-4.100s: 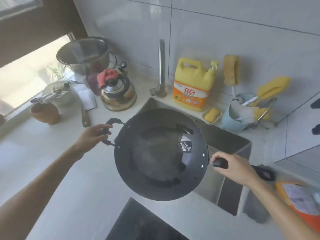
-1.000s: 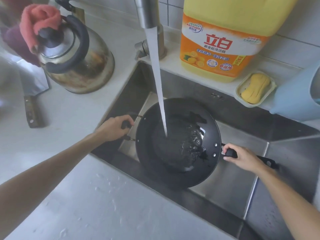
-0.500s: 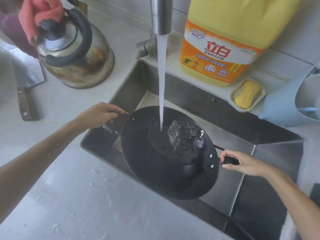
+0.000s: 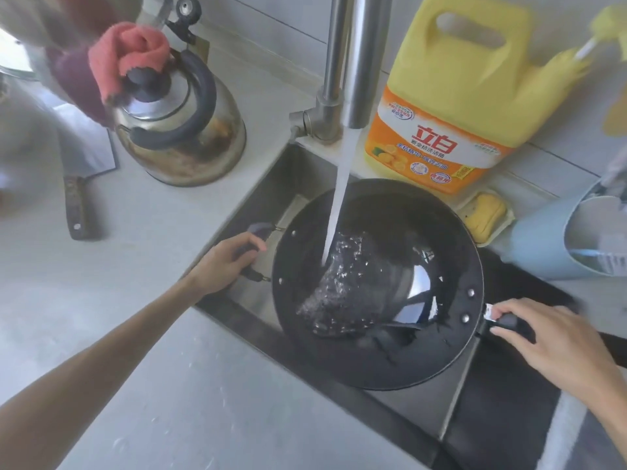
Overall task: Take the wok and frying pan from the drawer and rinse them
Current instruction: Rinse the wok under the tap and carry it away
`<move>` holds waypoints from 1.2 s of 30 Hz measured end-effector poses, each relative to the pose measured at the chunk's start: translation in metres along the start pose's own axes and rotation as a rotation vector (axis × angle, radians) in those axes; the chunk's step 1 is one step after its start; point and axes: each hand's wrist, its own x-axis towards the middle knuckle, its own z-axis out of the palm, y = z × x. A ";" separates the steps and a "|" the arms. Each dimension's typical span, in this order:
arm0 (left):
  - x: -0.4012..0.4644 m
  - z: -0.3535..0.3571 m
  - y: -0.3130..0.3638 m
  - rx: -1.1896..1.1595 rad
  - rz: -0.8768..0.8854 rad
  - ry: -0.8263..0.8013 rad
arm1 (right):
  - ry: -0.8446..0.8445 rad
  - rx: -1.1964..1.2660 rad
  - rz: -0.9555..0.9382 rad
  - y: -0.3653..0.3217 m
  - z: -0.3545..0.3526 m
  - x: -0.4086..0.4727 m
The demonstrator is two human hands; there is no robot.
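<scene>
A black wok (image 4: 407, 354) hangs over the steel sink (image 4: 271, 178), under the running tap (image 4: 351, 62). The water stream (image 4: 341, 191) lands left of the wok's centre and pools as a splashing patch. My left hand (image 4: 225, 261) grips the small loop handle on the wok's left side. My right hand (image 4: 556, 340) grips the long black handle on the right. No frying pan is in view.
A steel kettle (image 4: 190, 130) with a pink cloth on its lid stands left of the sink, a cleaver (image 4: 81, 174) beside it. A yellow detergent jug (image 4: 454, 96), a soap dish (image 4: 485, 212) and a blue holder (image 4: 556, 242) line the sink's back edge.
The wok went from above the counter down into the sink under running water. Over the last second it has been tilted and shifted, and the pooled water has moved toward its lower left.
</scene>
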 end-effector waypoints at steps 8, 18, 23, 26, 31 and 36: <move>-0.020 -0.044 0.070 -0.049 0.069 0.295 | -0.195 0.481 0.089 -0.016 0.055 0.014; -0.043 -0.068 0.061 -0.054 -0.101 0.346 | -0.406 0.416 -0.017 -0.034 0.025 0.017; -0.062 -0.039 0.013 -0.083 -0.144 0.202 | -0.226 0.174 -0.058 -0.034 -0.024 0.012; -0.064 -0.023 -0.001 -0.120 -0.120 0.161 | -0.102 0.016 -0.105 -0.032 -0.037 0.006; -0.058 -0.019 0.005 -0.132 -0.029 0.236 | 0.014 0.048 -0.065 -0.026 -0.037 -0.003; -0.054 -0.048 0.049 -0.091 0.087 0.344 | -0.045 0.295 0.058 -0.031 -0.005 -0.002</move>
